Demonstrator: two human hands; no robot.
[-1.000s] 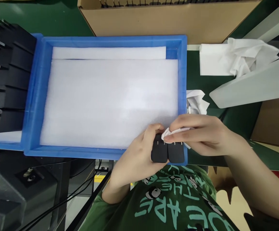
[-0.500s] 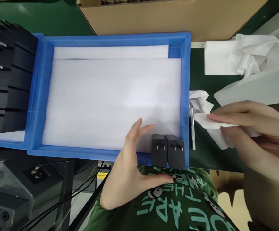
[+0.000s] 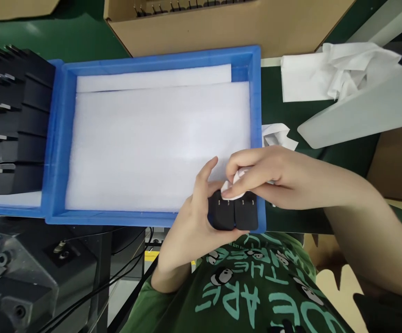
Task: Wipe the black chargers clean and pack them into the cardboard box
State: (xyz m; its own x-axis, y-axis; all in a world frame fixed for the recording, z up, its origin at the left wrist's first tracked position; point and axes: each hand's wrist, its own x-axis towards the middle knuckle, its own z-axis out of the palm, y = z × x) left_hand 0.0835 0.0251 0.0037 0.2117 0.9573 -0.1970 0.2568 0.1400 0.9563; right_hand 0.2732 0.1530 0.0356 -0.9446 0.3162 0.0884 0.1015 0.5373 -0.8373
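Note:
Two black plug adapters (image 3: 234, 216) with metal prongs facing up stand side by side at the near right corner of the blue tray (image 3: 118, 216). My left hand (image 3: 197, 222) is closed around the left adapter, thumb at its near side and fingers at its far side. In my right hand (image 3: 259, 178) a white cloth (image 3: 235, 185) is pinched between the fingers, resting at the top far edge of the adapters. White foam sheets (image 3: 159, 148) line the tray.
Stacked black adapters (image 3: 31, 125) fill a tray at the left. A cardboard box (image 3: 201, 34) stands behind. White cloths (image 3: 346, 69) and a translucent plastic piece (image 3: 363, 111) lie at the right. Machinery (image 3: 34, 277) is at the lower left.
My right hand has moved left from beside the tray onto the adapters with the white cloth. My left hand has closed on the left adapter. The view has shifted slightly.

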